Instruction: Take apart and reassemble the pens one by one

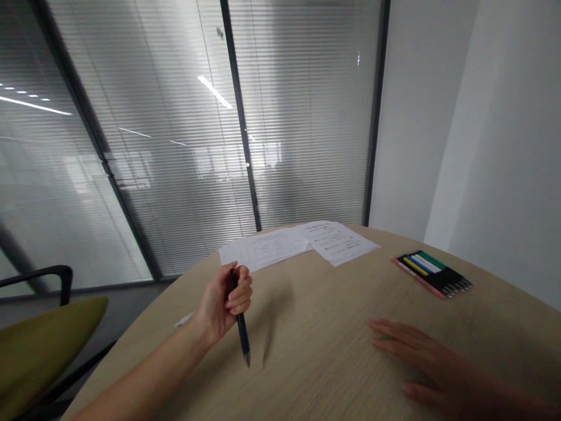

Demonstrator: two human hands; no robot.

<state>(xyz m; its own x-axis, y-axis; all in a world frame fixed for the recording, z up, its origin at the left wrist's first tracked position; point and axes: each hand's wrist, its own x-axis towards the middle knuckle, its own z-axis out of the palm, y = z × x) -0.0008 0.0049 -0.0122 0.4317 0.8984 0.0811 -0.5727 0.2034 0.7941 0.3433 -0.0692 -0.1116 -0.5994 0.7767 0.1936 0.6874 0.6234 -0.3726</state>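
Note:
My left hand (225,301) is closed in a fist around a black pen (241,330), held upright with its tip pointing down just above the wooden table (315,339). My right hand (427,359) lies flat on the table at the lower right, fingers stretched out toward the left, holding nothing. A row of several coloured pens (432,272) lies on the table beyond my right hand. Two printed paper sheets (298,242) rest at the table's far edge, past my left hand.
A chair with an olive seat (41,345) and black armrest stands to the left of the table. Glass partitions with closed blinds (210,134) fill the background. A white wall (482,128) runs along the right. A small white scrap (184,319) lies by my left wrist.

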